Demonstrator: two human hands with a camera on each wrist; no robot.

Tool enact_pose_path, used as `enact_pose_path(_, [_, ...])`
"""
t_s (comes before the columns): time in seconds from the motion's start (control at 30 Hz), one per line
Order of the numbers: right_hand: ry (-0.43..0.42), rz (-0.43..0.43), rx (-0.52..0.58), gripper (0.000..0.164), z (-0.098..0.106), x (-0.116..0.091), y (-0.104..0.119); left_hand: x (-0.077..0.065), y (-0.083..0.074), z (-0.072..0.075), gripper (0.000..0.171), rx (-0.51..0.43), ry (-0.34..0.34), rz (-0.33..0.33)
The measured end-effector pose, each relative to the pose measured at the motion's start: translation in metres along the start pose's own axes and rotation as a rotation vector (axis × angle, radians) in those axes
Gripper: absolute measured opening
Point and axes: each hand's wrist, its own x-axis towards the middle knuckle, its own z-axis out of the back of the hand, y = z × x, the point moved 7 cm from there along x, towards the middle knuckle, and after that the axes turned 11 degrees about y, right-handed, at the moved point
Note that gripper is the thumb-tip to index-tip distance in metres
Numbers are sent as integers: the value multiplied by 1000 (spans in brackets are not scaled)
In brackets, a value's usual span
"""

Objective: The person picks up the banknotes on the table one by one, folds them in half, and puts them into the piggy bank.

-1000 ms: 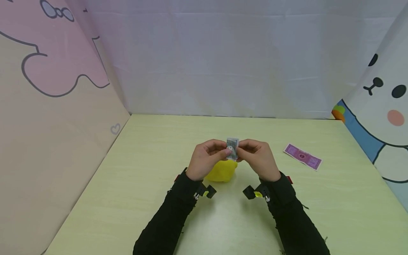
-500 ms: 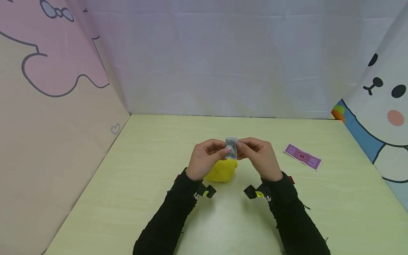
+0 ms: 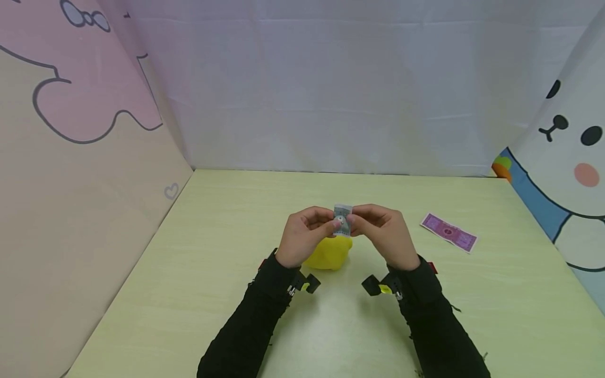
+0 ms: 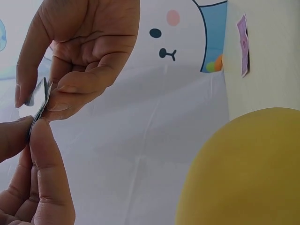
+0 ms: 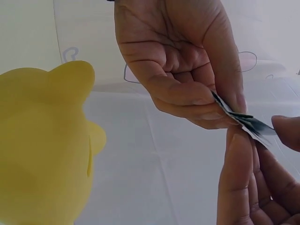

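Note:
A small folded banknote (image 3: 342,211), greyish green, is held up between both hands over the middle of the table. My left hand (image 3: 304,233) pinches its left side between thumb and fingers; my right hand (image 3: 385,233) pinches the right side. In the left wrist view the note (image 4: 41,99) appears edge-on, with separate layers showing. Loose-looking edges of the layers fan out in the right wrist view. Just below the hands sits a yellow rounded figure (image 3: 328,255), partly hidden by the left hand; an ear-like bump and a snout-like knob show on it (image 5: 42,140) from the right wrist.
A purple banknote (image 3: 449,232), creased across its middle, lies on the pale table (image 3: 236,220) to the right. White cloth (image 3: 302,94) hangs along the back, and printed panels with cartoon figures stand at both sides.
The note has shifted slightly left. My right hand drew back a little towards the note's edge, then its thumb came in over the note again. The left hand barely moved.

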Motion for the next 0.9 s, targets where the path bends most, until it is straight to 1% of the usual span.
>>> enact_pose_path(0.37, [16,3,-7,22,-3,1,-2,0,-1,1,17,12,-10,5])
enact_pose_path(0.5, [20,3,-6,20,-4,2,-4,-1,-2,2,17,25,-18,-12])
enact_pose_path(0.67, [26,1,-2,19,-5,3,-6,-1,-2,3,17,31,-25,-16])
enact_pose_path(0.9, [27,16,-2,20,-5,3,-2,-2,-4,3,17,34,-28,-16])
